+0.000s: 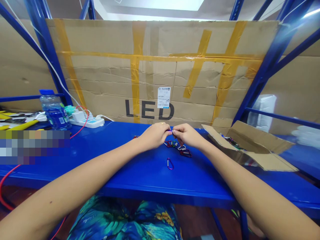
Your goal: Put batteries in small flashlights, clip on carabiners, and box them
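My left hand point(156, 135) and my right hand point(187, 135) meet above the middle of the blue tabletop, both with fingers pinched. Between their fingertips is a small purple carabiner point(170, 131), mostly covered by the fingers. Just below the hands lies a curved row of several carabiners point(173, 144) in red, green and silver; whether they are linked I cannot tell. A dark red carabiner point(186, 153) lies at the row's right end. Nearer to me, a single purple carabiner point(168, 163) with a silver gate lies apart. Something small and reddish point(135, 136) peeks out beyond my left wrist.
An open cardboard box point(268, 156) with more carabiners inside stands at the right. On the left are a bottle of blue liquid point(57, 115), a white power strip point(91, 122) and a red cable point(7, 176). Large taped cardboard point(105, 80) backs the table between blue posts.
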